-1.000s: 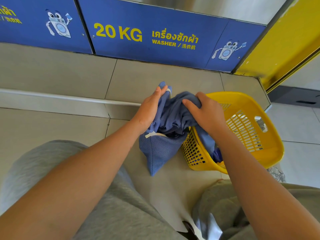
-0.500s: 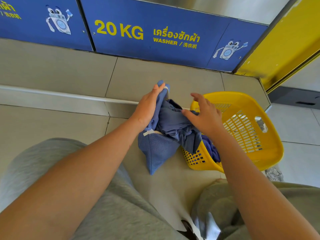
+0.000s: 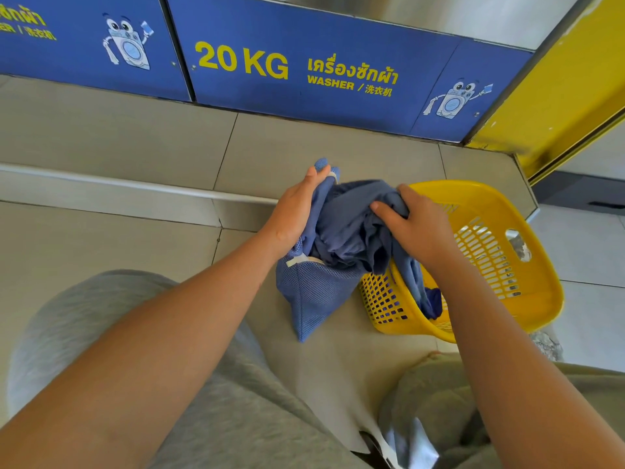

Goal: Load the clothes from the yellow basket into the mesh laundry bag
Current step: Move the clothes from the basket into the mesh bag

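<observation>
Left hand [image 3: 297,211] pinches mesh laundry bag [image 3: 311,292] rim so mouth opens wide. Right hand [image 3: 419,228] fingers grip blue clothes [image 3: 351,228] to stuff in. Yellow basket [image 3: 541,299] at 3 o'clock, easy reach.

Heathered grey clothing [image 3: 101,333] covers both of the person's legs, with a slightly olive cast over the right one. The 2 forearms [image 3: 169,350], left hand [image 3: 294,211] and right hand [image 3: 419,228] are bare.

I'm looking into a laundromat: blue machine panels [image 3: 338,35] lettered "20 KG WASHER", cartoon washing-machine mascots [image 3: 126,45], a tiled floor [image 3: 101,238], a yellow laundry basket [image 3: 490,201].
</observation>
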Action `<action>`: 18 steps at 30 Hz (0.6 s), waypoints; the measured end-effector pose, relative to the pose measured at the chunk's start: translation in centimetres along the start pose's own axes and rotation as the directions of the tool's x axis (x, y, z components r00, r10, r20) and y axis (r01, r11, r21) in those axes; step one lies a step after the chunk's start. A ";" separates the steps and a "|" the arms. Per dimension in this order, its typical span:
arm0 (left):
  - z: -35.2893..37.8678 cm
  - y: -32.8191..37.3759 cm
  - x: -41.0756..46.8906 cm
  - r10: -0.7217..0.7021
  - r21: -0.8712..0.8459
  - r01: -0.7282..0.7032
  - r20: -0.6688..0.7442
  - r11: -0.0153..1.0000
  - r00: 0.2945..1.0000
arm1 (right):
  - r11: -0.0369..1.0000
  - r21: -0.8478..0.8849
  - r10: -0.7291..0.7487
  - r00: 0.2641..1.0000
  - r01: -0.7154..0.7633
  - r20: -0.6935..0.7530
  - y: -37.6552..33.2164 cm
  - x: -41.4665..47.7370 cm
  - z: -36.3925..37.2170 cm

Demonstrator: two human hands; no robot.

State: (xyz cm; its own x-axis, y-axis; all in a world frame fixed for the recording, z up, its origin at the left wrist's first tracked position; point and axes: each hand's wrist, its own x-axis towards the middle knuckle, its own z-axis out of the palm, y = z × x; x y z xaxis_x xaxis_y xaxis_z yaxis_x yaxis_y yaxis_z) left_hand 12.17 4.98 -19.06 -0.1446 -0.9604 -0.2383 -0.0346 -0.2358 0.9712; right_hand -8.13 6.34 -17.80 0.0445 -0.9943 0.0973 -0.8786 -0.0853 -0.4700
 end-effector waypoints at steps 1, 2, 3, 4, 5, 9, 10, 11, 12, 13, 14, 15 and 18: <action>-0.2 0.0 0.0 0.004 -0.003 -0.004 0.002 1.000 1.000 | 0.997 -0.054 -0.057 0.998 0.055 -0.034 -1.0 0.5 0.0; -0.4 -0.1 0.0 0.011 -0.003 -0.011 0.001 1.000 1.000 | 0.989 -0.105 -0.109 0.992 0.103 -0.058 -1.9 0.8 0.2; -0.6 -0.2 0.0 0.017 -0.006 -0.017 -0.002 1.000 1.000 | 0.981 -0.141 -0.148 0.986 0.136 -0.078 -2.8 1.0 0.7; -0.8 -0.2 0.0 0.020 -0.014 -0.020 -0.006 1.000 1.000 | 0.976 -0.141 -0.177 0.981 0.164 -0.079 -3.5 1.1 1.4; -1.0 -0.3 0.0 0.018 -0.021 -0.018 -0.010 1.000 1.000 | 0.979 -0.093 -0.188 0.981 0.183 -0.053 -4.2 1.0 2.3; -1.8 -0.2 0.2 0.011 -0.040 -0.012 -0.017 0.999 1.000 | 0.979 0.073 -0.201 0.957 0.189 0.210 -4.4 0.4 6.9; -1.9 -0.1 0.3 0.009 -0.035 -0.009 -0.016 0.999 1.000 | 0.976 0.081 -0.217 0.929 0.202 0.300 -4.1 0.1 8.0; -1.9 -0.1 0.4 0.001 -0.031 -0.002 -0.016 1.000 1.000 | 0.966 0.046 -0.255 0.899 0.255 0.357 -3.8 -0.2 8.8; -1.9 -0.1 0.6 -0.011 -0.036 0.010 -0.014 0.999 1.000 | 0.970 0.042 -0.237 0.887 0.240 0.396 -3.4 -0.3 9.8; -1.9 -0.2 0.7 -0.022 -0.046 0.021 -0.010 0.999 1.000 | 0.981 0.047 -0.189 0.888 0.186 0.419 -3.4 -0.3 10.3; -1.8 -0.1 0.7 -0.028 -0.058 0.028 -0.003 0.998 1.000 | 0.986 0.038 -0.160 0.883 0.160 0.442 -3.1 -0.3 11.0; -1.6 -0.1 0.6 -0.032 -0.066 0.033 0.010 0.997 0.999 | 0.985 0.028 -0.166 0.874 0.172 0.456 -3.0 -0.3 11.7; -0.7 0.0 0.1 -0.028 -0.026 0.032 0.125 0.999 0.992 | 0.983 0.023 -0.164 0.829 0.180 0.535 -2.0 -0.3 13.6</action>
State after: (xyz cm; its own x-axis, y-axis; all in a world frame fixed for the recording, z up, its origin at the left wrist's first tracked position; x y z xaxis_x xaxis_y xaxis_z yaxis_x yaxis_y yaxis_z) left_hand 12.89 4.79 -19.12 -0.2664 -0.9271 -0.2636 -0.0139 -0.2697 0.9628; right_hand 0.09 5.92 -28.80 0.4356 -0.8445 -0.3116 -0.8449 -0.2642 -0.4651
